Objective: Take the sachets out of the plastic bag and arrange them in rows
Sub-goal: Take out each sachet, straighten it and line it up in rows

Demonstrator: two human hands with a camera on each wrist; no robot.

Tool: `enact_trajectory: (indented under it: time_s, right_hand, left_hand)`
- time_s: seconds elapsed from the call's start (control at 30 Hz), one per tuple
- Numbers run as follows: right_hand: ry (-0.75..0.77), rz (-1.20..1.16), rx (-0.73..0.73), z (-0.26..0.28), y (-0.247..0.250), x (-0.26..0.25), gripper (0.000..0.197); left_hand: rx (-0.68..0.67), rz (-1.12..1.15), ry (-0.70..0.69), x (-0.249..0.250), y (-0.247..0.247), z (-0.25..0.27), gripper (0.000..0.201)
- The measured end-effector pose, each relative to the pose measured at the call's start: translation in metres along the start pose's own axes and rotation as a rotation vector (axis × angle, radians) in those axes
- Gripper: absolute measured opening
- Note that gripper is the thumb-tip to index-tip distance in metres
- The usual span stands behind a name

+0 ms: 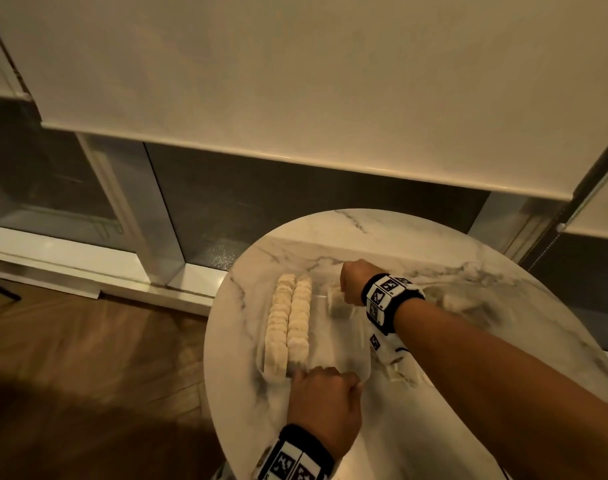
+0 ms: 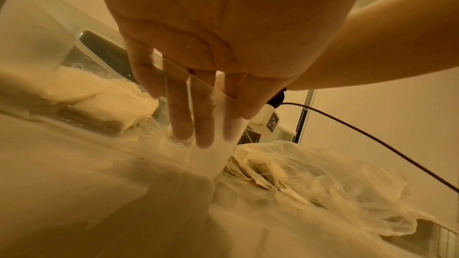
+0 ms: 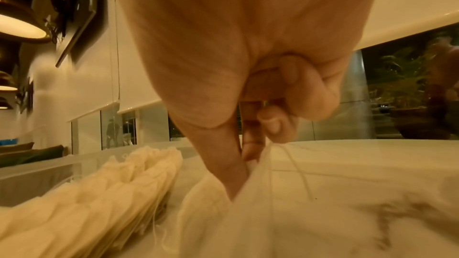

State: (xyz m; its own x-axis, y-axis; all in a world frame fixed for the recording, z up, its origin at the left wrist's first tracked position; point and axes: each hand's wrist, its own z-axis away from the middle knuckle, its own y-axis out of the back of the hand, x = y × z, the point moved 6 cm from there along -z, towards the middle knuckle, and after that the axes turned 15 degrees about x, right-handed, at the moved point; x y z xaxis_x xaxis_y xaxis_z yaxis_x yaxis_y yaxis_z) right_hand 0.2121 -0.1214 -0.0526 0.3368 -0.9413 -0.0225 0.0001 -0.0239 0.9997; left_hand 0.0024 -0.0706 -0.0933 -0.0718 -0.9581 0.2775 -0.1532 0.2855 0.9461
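**Sachets in two rows, a third begun**

Nearest, the left hand point(image 1: 325, 393) is at the near edge of a clear box point(image 1: 351, 355) on the round marble table point(image 1: 468, 427). In the left wrist view its fingers point(image 2: 181, 117) lie straight and slightly spread across the box's near wall, pressing on it and pinching nothing.

Inside the box, along its left side, two rows of sachets point(image 1: 288, 323) run from the near wall to the far wall. The sachets stand on edge, packed against one another, and the two rows touch along their length. Loose threads trail from them in the wrist views.

Farther back, toward the far right corner of the box, the right hand point(image 1: 352, 282) reaches down with its fingers curled. The right wrist view shows thumb and fingertips point(image 3: 250, 150) pinched on the top of a pale sachet point(image 3: 223, 213), with its thread hanging from the grip. This sachet sits just right of the two rows, apart from them.

To the right of the box, past the right forearm, the plastic bag point(image 2: 335, 180) lies crumpled on the table with more sachets inside, their threads tangled. In the head view it is largely hidden behind the arm.

Beyond the table's far edge are a window and a lowered blind point(image 1: 295, 81).
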Motion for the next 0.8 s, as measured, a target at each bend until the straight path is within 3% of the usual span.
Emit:
enact_trajectory:
  time_s: [0.27, 0.53, 0.63, 0.8]
  right_hand:
    - [0.015, 0.063, 0.037, -0.006, 0.004, -0.002, 0.007]
    - [-0.007, -0.031, 0.067, -0.008, 0.004, 0.003, 0.028]
    - [-0.059, -0.123, 0.079, -0.007, 0.007, 0.009, 0.028]
    - [-0.227, -0.452, 0.177, 0.008, 0.024, 0.031, 0.011]
  left_hand:
    - [0.003, 0.018, 0.014, 0.000, 0.001, 0.001, 0.043]
    - [0.003, 0.022, 0.014, 0.000, 0.001, 0.002, 0.044]
    - [0.010, 0.027, 0.018, 0.000, 0.001, 0.002, 0.042]
    - [0.030, 0.040, 0.017, 0.000, 0.002, 0.004, 0.040]
